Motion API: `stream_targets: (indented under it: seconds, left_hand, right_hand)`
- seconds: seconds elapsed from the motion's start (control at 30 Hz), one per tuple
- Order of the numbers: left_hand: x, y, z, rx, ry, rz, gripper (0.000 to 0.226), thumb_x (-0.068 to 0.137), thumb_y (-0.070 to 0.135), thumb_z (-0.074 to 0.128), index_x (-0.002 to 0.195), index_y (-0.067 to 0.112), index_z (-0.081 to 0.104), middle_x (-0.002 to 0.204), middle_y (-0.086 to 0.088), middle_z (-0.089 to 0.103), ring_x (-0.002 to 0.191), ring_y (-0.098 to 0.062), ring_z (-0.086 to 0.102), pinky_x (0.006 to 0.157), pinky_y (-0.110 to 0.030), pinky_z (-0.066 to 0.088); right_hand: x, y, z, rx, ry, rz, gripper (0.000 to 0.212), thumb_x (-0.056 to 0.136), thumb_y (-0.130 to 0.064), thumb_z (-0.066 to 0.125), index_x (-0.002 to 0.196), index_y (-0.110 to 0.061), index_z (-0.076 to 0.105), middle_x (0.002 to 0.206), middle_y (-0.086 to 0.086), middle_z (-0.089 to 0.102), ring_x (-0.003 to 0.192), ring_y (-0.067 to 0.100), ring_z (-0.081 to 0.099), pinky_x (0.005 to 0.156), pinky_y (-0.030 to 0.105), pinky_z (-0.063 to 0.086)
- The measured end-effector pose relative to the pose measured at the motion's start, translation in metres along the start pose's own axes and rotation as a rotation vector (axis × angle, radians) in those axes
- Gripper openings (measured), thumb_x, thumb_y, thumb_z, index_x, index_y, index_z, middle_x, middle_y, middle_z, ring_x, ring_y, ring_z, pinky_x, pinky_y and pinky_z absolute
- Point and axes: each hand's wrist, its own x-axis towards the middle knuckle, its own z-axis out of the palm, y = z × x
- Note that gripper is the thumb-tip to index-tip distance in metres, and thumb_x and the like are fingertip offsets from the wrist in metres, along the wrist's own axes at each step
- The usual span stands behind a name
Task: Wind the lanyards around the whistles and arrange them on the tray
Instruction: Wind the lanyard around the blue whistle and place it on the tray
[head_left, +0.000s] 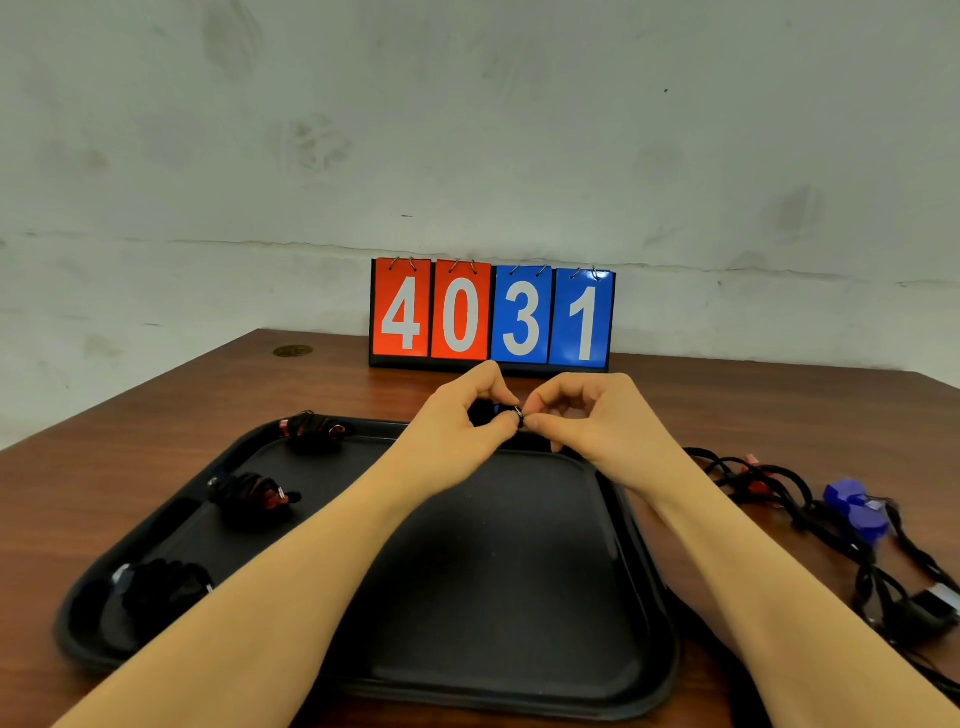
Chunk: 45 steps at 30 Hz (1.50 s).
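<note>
A brown wooden table (156, 447) stands against a scuffed, pale wall (467, 130). A flip scoreboard (492, 316) reading 4031 sits at the table's far edge, against the wall.

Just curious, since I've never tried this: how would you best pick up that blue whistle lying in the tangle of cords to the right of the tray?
Probably by the blue whistle's plastic body, pinched across its sides from above. It lies on top of the black lanyards on the table, with its rounded bulk exposed, so fingers meet hard plastic rather than loose cord. Its own lanyard would likely trail behind.
</note>
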Motion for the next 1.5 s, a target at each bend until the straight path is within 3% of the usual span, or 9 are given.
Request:
stream_targets:
  seconds: [0.07, 0.27, 0.43, 0.57, 0.73, 0.97, 1.17, 1.37, 1.5]
  left_hand:
    - [0.0, 0.001, 0.001, -0.021, 0.004, -0.008, 0.01, 0.089, 0.015, 0.056, 0.086, 0.023, 0.052, 0.086, 0.014, 0.057, 0.088, -0.001, 0.054, 0.073, -0.01, 0.036]
    - [0.0, 0.0, 0.005, -0.082, -0.046, -0.018, 0.004, 0.091, 0.013, 0.052, 0.093, 0.017, 0.053, 0.09, 0.01, 0.059, 0.088, -0.002, 0.054, 0.076, -0.013, 0.039]
    - [0.001, 0.005, 0.006, -0.23, -0.107, -0.047, 0.02, 0.089, 0.005, 0.048, 0.098, 0.022, 0.049, 0.102, 0.006, 0.059, 0.098, -0.004, 0.056, 0.081, -0.016, 0.043]
    - [0.0, -0.001, 0.005, -0.127, -0.109, 0.009, 0.033, 0.083, 0.007, 0.062, 0.106, 0.023, 0.044, 0.108, 0.007, 0.057, 0.103, -0.007, 0.056, 0.083, -0.015, 0.048]
    - [0.0, -0.006, 0.001, -0.062, -0.02, 0.017, 0.031, 0.084, 0.016, 0.064, 0.107, 0.022, 0.045, 0.105, 0.012, 0.056, 0.102, -0.001, 0.054, 0.08, -0.01, 0.044]
    - [-0.001, -0.004, 0.0, -0.069, 0.005, 0.008, 0.035, 0.083, 0.012, 0.064, 0.106, 0.022, 0.039, 0.104, 0.008, 0.053, 0.097, -0.004, 0.055, 0.075, -0.001, 0.043]
    - [-0.001, -0.003, 0.001, -0.116, -0.011, -0.02, 0.044, 0.082, 0.008, 0.066, 0.105, 0.021, 0.031, 0.104, 0.006, 0.051, 0.094, -0.008, 0.058, 0.07, -0.005, 0.048]
    - [-0.001, -0.003, 0.001, -0.121, -0.031, 0.036, 0.041, 0.084, 0.01, 0.064, 0.105, 0.023, 0.03, 0.098, 0.003, 0.053, 0.091, -0.012, 0.06, 0.075, -0.012, 0.051]
    - [0.0, -0.006, 0.0, -0.074, -0.034, 0.063, 0.034, 0.083, 0.01, 0.064, 0.1, 0.021, 0.037, 0.095, 0.01, 0.048, 0.091, -0.004, 0.053, 0.078, -0.012, 0.046]
  right_hand:
    - [0.0, -0.001, 0.001, -0.062, 0.018, -0.025, 0.008, 0.08, -0.011, 0.069, 0.081, -0.019, 0.067, 0.079, 0.0, 0.067, 0.073, 0.016, 0.062, 0.07, 0.021, 0.052]
    - [-0.003, -0.002, 0.009, -0.233, 0.061, -0.109, 0.016, 0.075, -0.008, 0.069, 0.076, -0.019, 0.057, 0.068, -0.012, 0.052, 0.063, -0.004, 0.05, 0.06, 0.009, 0.042]
    - [-0.002, -0.003, 0.007, -0.271, 0.153, -0.14, 0.023, 0.073, -0.004, 0.068, 0.072, -0.018, 0.05, 0.067, -0.009, 0.048, 0.056, 0.004, 0.043, 0.057, 0.01, 0.039]
    - [-0.004, -0.004, 0.006, -0.166, 0.178, -0.126, 0.02, 0.076, -0.003, 0.066, 0.075, -0.019, 0.054, 0.072, -0.006, 0.055, 0.062, 0.0, 0.049, 0.059, 0.011, 0.042]
    - [-0.002, -0.001, 0.001, -0.051, 0.102, -0.097, 0.007, 0.082, -0.011, 0.066, 0.083, -0.017, 0.064, 0.082, -0.004, 0.064, 0.077, 0.012, 0.061, 0.072, 0.023, 0.053]
    - [-0.001, 0.002, 0.003, 0.097, 0.104, -0.091, 0.011, 0.082, -0.007, 0.067, 0.089, -0.016, 0.065, 0.083, 0.001, 0.064, 0.077, 0.016, 0.061, 0.068, 0.022, 0.053]
    - [0.0, 0.002, 0.002, 0.066, 0.122, -0.158, 0.024, 0.081, -0.006, 0.067, 0.088, -0.028, 0.069, 0.087, -0.006, 0.06, 0.086, 0.01, 0.061, 0.083, 0.027, 0.052]
    - [-0.001, 0.0, 0.002, -0.001, 0.131, -0.209, 0.016, 0.08, -0.005, 0.068, 0.087, -0.019, 0.07, 0.089, -0.007, 0.055, 0.084, 0.004, 0.058, 0.077, 0.016, 0.049]
    - [-0.001, 0.0, -0.001, -0.075, 0.018, -0.213, 0.011, 0.082, -0.006, 0.066, 0.088, -0.015, 0.063, 0.091, -0.002, 0.055, 0.085, 0.01, 0.057, 0.08, 0.024, 0.05]
